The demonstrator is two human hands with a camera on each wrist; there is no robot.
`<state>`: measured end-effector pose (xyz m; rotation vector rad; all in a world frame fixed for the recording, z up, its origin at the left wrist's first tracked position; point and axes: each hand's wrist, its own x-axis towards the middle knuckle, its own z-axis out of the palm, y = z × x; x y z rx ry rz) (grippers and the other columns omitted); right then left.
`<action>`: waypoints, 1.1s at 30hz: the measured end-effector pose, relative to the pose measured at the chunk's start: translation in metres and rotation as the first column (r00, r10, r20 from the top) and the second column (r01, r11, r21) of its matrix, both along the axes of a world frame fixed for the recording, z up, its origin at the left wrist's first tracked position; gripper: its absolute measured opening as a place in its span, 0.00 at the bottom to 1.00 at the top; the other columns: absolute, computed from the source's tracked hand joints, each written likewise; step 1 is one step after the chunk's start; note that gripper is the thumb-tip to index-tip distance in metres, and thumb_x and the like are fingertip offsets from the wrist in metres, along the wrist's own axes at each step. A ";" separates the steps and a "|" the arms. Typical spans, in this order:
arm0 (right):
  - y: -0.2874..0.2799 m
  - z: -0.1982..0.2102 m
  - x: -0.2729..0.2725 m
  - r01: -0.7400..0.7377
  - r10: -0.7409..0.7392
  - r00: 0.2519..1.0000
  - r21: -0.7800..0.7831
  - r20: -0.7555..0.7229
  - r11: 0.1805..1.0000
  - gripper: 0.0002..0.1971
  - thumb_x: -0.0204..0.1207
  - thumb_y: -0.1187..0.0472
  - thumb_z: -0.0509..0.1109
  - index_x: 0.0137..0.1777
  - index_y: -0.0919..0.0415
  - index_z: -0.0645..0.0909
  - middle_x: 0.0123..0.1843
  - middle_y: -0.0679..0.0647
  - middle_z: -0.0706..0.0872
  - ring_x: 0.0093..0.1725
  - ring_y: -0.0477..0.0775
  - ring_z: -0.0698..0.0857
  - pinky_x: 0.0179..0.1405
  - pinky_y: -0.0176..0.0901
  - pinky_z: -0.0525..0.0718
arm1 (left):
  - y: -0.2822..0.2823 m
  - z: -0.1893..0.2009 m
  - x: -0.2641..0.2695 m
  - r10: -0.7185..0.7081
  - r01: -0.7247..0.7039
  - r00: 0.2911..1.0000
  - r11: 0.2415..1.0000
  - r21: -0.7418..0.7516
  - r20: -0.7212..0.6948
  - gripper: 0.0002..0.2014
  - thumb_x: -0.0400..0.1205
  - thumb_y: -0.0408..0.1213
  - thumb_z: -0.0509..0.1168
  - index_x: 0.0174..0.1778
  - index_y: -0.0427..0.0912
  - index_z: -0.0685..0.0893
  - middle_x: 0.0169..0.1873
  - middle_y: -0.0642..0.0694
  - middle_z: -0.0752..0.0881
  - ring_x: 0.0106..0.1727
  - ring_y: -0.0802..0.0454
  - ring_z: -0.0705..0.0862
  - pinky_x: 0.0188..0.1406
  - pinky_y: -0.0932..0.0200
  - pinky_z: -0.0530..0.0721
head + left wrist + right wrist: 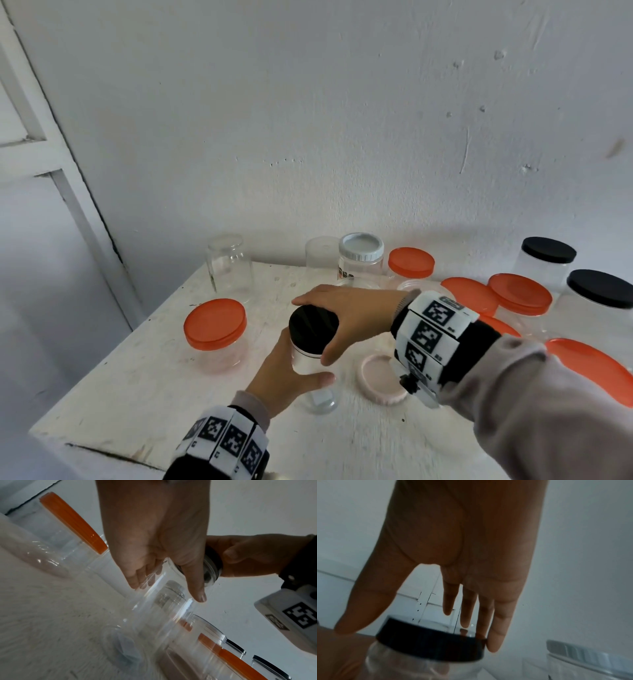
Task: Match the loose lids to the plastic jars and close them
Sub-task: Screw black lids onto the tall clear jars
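clear jar (306,359) on white table (137,377) — body clasped by left hand (281,377), black lid (313,323) pinched at its rim by right hand (352,315), fingers spread.

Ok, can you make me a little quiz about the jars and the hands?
1. True or false: the left hand grips an orange-lidded jar.
2. Which hand is on the black lid? A: left. B: the right hand.
3. Fill in: the loose lid on the table beside the held jar is ____.
Key: 1 false, it grips the clear jar; 2 B; 3 pink.
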<state>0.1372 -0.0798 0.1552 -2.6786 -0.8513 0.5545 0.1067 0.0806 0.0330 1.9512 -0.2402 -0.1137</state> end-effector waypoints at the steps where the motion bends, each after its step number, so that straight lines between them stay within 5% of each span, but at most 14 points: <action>1: 0.005 0.004 0.001 -0.016 0.016 1.000 -0.048 0.007 0.999 0.46 0.68 0.50 0.79 0.83 0.44 0.56 0.77 0.45 0.65 0.75 0.50 0.67 0.74 0.50 0.71 | 0.000 0.000 0.000 -0.004 0.004 1.000 1.000 -0.008 -0.001 0.42 0.60 0.53 0.78 0.66 0.67 0.61 0.66 0.67 0.73 0.67 0.70 0.71 0.65 0.66 0.67; 8: 0.023 0.019 0.006 -0.065 0.082 0.996 -0.331 0.036 0.942 0.44 0.68 0.50 0.79 0.81 0.39 0.59 0.70 0.46 0.67 0.71 0.53 0.71 0.66 0.57 0.78 | -0.002 -0.001 -0.001 -0.020 0.020 1.000 0.999 -0.043 0.003 0.43 0.62 0.50 0.76 0.72 0.59 0.62 0.67 0.64 0.74 0.69 0.70 0.70 0.65 0.69 0.66; 16: 0.029 0.017 0.010 -0.009 0.057 0.990 -0.355 0.125 0.935 0.39 0.64 0.36 0.77 0.74 0.45 0.68 0.60 0.44 0.72 0.58 0.49 0.76 0.56 0.51 0.82 | -0.002 -0.003 -0.002 0.001 -0.001 1.000 0.997 -0.074 0.003 0.41 0.61 0.48 0.77 0.70 0.52 0.67 0.65 0.61 0.78 0.66 0.70 0.73 0.54 0.80 0.69; 21: 0.030 0.009 0.010 0.082 -0.023 0.984 -0.333 0.178 0.939 0.40 0.60 0.25 0.71 0.64 0.51 0.72 0.52 0.47 0.78 0.36 0.45 0.80 0.33 0.42 0.78 | -0.002 -0.002 -0.004 -0.002 0.003 1.000 0.995 -0.103 0.011 0.38 0.62 0.45 0.77 0.67 0.59 0.67 0.64 0.64 0.77 0.62 0.78 0.73 0.50 0.81 0.71; 25: 0.030 0.015 0.012 0.043 -0.013 0.997 -0.406 0.075 0.913 0.47 0.60 0.30 0.76 0.77 0.44 0.62 0.66 0.46 0.75 0.62 0.52 0.78 0.58 0.54 0.81 | -0.001 -0.002 -0.002 0.002 -0.002 1.000 0.995 -0.096 0.005 0.39 0.65 0.43 0.79 0.69 0.55 0.67 0.64 0.62 0.78 0.64 0.73 0.73 0.52 0.77 0.70; 27: 0.030 0.020 0.012 -0.022 0.039 0.999 -0.428 0.031 0.904 0.49 0.62 0.40 0.80 0.80 0.39 0.56 0.70 0.46 0.71 0.68 0.53 0.73 0.61 0.53 0.78 | -0.001 -0.003 -0.002 0.008 -0.008 1.000 0.997 -0.079 0.003 0.39 0.67 0.42 0.80 0.69 0.55 0.66 0.63 0.64 0.76 0.62 0.74 0.72 0.52 0.78 0.69; 30: 0.031 0.022 0.012 -0.056 0.088 0.994 -0.398 0.062 0.916 0.44 0.63 0.42 0.80 0.78 0.43 0.64 0.61 0.44 0.72 0.59 0.48 0.73 0.55 0.46 0.78 | -0.001 -0.004 -0.002 0.017 -0.017 1.000 0.998 -0.062 0.006 0.37 0.68 0.40 0.80 0.69 0.54 0.66 0.62 0.65 0.76 0.63 0.72 0.72 0.53 0.78 0.69; 33: 0.030 0.018 0.011 0.006 0.041 0.992 -0.363 0.122 0.932 0.38 0.61 0.33 0.77 0.70 0.48 0.72 0.48 0.42 0.76 0.42 0.43 0.78 0.39 0.42 0.80 | -0.002 -0.004 -0.003 0.032 -0.031 0.999 0.998 -0.061 0.015 0.35 0.69 0.38 0.80 0.68 0.53 0.69 0.62 0.61 0.79 0.64 0.70 0.74 0.52 0.80 0.71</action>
